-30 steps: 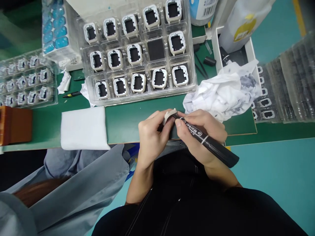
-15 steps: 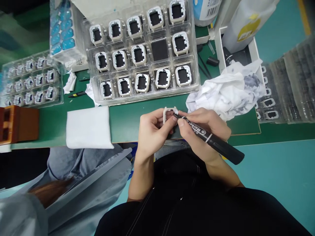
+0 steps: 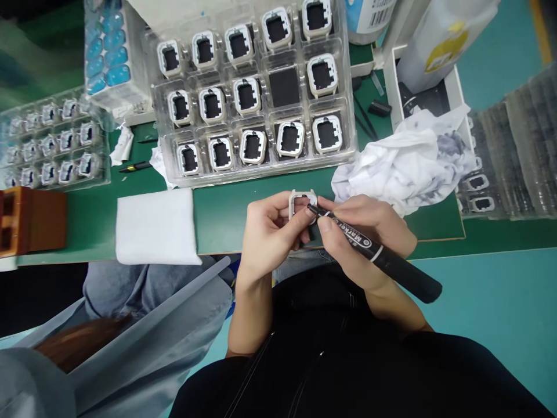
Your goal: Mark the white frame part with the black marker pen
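Head view: I see a small white frame [image 3: 301, 203] pinched in the left hand [image 3: 267, 235] while the right hand [image 3: 363, 238] puts a black marker [image 3: 374, 251] to it, just over the near edge of the bench [image 3: 226, 212].

I have the left fingers curled shut around the frame's lower sides, its open square facing up at me; the right fingers are closed on the marker near its tip, which touches the frame's right inner rim, the barrel slanting out to the right. Behind the hands, toward the far edge, a clear tray [image 3: 255, 93] holds rows of similar frames. A crumpled white cloth [image 3: 404, 159] lies near the right hand, and a white pad [image 3: 156, 226] sits at the near edge to the left.
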The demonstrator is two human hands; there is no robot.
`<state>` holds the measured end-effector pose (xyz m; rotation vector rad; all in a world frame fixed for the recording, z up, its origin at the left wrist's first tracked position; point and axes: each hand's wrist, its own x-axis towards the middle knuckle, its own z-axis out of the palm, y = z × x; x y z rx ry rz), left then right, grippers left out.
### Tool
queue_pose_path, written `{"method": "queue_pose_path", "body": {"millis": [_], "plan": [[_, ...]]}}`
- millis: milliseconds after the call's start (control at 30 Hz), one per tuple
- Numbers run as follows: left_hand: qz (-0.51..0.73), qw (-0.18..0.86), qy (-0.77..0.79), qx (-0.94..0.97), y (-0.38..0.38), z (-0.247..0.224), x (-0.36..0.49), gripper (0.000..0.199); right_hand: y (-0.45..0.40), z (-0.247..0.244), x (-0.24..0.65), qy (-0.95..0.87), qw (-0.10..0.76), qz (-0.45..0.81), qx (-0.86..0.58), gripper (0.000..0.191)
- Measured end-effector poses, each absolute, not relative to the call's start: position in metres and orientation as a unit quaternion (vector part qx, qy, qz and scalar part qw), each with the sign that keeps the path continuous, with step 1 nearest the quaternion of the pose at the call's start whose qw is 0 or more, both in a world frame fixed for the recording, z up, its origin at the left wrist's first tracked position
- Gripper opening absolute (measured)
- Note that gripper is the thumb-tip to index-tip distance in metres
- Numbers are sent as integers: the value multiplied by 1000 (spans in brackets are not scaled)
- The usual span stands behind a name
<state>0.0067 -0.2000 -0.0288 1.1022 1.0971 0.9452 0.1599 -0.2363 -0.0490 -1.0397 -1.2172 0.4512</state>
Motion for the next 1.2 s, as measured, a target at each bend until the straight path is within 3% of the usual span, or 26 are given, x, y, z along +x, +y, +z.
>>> {"method": "queue_pose_path", "body": {"millis": [200,667,1200], "plan": [[426,639,456,450,-198,-29,5,21,-233,-49,161,-569,686,222,-397,23],[411,614,456,495,-201,-32,8,18,-236,-50,163,-549,672,209,-450,17],[419,425,484,640,-210,-45,9,22,-235,-48,164,-585,643,157,-468,21]]}}
